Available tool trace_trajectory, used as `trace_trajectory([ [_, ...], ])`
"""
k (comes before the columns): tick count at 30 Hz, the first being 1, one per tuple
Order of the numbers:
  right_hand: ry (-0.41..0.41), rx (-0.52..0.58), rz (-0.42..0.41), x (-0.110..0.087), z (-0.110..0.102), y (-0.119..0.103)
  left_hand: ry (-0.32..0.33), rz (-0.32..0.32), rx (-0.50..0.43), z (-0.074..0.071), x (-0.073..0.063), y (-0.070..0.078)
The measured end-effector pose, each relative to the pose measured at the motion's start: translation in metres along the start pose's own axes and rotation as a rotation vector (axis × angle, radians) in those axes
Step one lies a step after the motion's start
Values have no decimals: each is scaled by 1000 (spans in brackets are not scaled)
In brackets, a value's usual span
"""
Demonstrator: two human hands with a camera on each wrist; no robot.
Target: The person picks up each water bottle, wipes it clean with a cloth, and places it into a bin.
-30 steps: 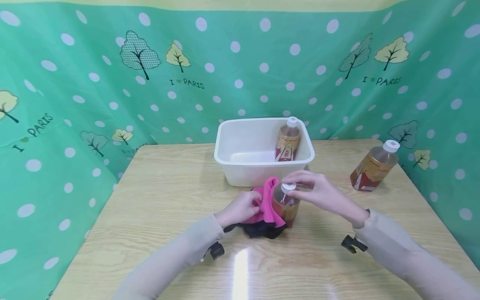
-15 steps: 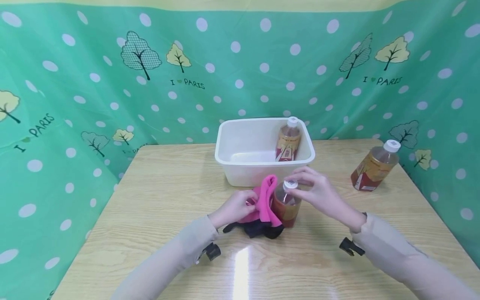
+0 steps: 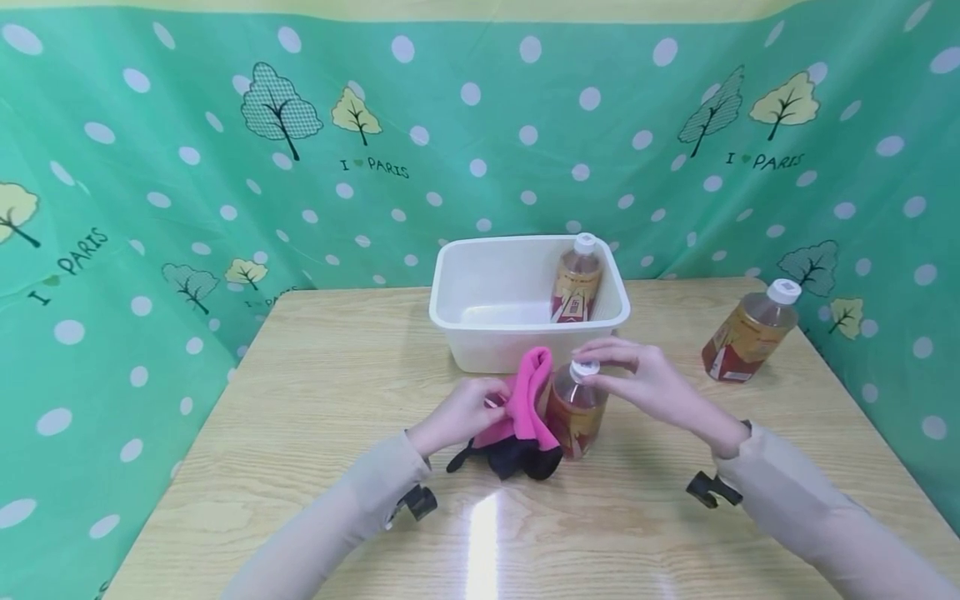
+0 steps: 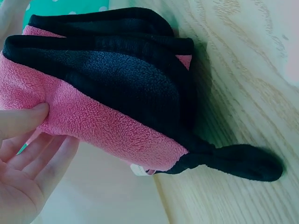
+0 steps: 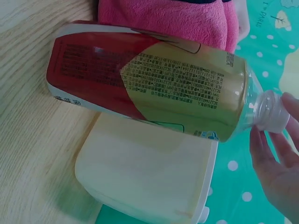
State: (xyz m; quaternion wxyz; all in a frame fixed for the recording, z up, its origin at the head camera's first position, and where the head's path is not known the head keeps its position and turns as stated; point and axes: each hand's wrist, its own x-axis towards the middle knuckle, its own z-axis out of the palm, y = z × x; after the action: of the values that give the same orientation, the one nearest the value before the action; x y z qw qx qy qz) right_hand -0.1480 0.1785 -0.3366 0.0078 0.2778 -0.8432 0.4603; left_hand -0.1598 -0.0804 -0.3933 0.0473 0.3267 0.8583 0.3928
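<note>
A pink fleecy cloth with black trim and a black loop (image 4: 247,162) is pinched between the thumb and fingers of my left hand (image 3: 461,413). The cloth (image 3: 517,417) stands folded up, its black edge down at the table. Just right of it is a drink bottle (image 3: 576,417) with a red and yellow label. My right hand (image 3: 651,385) pinches its white cap (image 5: 273,112) from above. The right wrist view shows the bottle's label (image 5: 154,79) side-on, the pink cloth behind. Whether the bottle's base touches the table I cannot tell.
Behind the hands stands a white plastic tub (image 3: 495,327) with another bottle (image 3: 576,287) leaning inside at its right. A third bottle (image 3: 750,333) stands at the table's right side. A green dotted curtain (image 3: 480,125) closes off the back and sides.
My left hand has drawn the cloth slightly left, and it folds up narrower. The bottle has shifted a little right with my right hand still on its cap.
</note>
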Motion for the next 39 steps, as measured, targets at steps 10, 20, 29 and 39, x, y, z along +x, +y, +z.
trace_trajectory([
  [10,-126,14,-35,3,-8,4,19,5,-44,-9,-2,4],
  [20,-161,-7,-108,3,-12,8,53,17,-44,-11,2,8],
  [29,-158,21,-91,4,-13,10,63,4,-50,-8,3,11],
  [39,45,-32,-30,1,-1,8,116,43,-35,-3,9,20],
])
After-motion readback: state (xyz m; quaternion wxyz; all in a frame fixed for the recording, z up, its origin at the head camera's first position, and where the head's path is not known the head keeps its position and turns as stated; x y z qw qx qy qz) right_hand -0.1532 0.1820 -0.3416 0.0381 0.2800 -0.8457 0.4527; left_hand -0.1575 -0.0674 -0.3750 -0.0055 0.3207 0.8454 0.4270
